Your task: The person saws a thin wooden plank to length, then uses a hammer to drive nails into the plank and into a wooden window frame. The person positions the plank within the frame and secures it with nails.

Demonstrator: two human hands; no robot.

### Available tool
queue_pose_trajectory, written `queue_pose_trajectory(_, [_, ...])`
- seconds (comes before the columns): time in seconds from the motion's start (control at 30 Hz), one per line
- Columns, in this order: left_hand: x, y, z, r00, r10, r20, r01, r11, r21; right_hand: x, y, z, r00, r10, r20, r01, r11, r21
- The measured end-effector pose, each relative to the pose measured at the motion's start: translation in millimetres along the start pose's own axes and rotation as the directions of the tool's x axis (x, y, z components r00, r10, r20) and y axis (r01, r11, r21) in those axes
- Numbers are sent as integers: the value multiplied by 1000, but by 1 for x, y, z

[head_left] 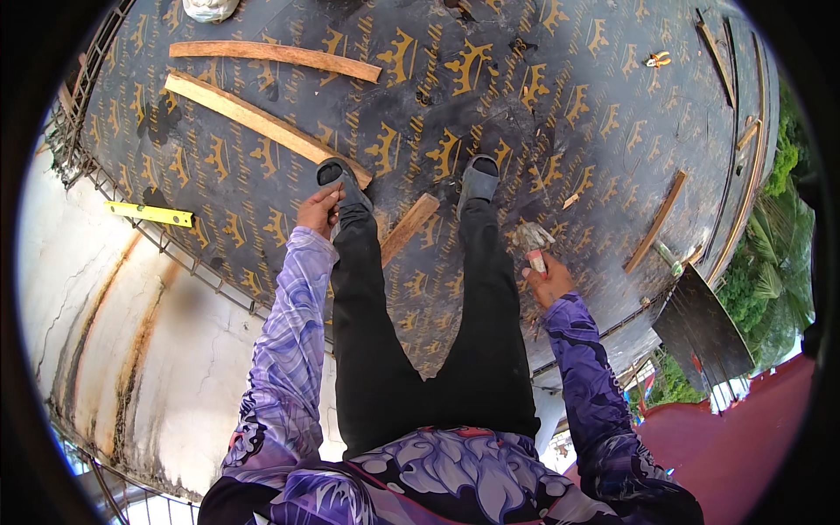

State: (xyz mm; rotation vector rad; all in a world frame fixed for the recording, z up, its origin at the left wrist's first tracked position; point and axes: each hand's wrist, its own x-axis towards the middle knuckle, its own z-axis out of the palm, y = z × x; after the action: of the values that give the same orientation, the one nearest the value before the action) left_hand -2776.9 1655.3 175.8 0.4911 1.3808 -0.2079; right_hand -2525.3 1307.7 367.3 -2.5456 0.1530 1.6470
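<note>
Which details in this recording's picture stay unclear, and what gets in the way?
Head view, all:
Left hand: closed fingers hide whether anything small is pinched.
Tool: the right hand covers part of its handle.
Short wooden piece: lower end hidden behind the left trouser leg.
White bundle: cut off by the top edge.
Orange-handled pliers: too small for detail.

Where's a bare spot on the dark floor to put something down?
There's bare room between the yellow level and the lower long plank. Another mostly bare patch lies between the pliers and the wooden stick at right. It's crowded around the shoes, with a wood block between them.
</note>
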Motion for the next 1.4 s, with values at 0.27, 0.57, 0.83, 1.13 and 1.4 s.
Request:
queue_pose_trajectory(0.27, [135, -110, -43, 872, 374, -316, -222, 877, 427, 103, -59, 88, 968, -167, 187, 174, 984, -23])
queue_pose_trajectory(0.57, [189, -129, 15, 860, 504, -84, -204, 490, 848, 206, -42, 139, 955, -121, 270, 117, 993, 28])
queue_pose_trajectory(0.83, [218, -124, 1, 957, 260, 130, -102, -119, 988, 245, -41, 136, 932, -85, 353, 88, 996, 8])
queue_pose_trajectory(1.13, [219, -121, 9, 989, 138, 47, -10, -257, 966, 251, -53, 155, 871, -93, 483, -5, 980, 197])
queue_pose_trajectory(1.4, [222, -121, 15, 995, 93, 37, -7, -307, 952, 249, -75, 163, 889, -95, 448, 90, 995, 32])
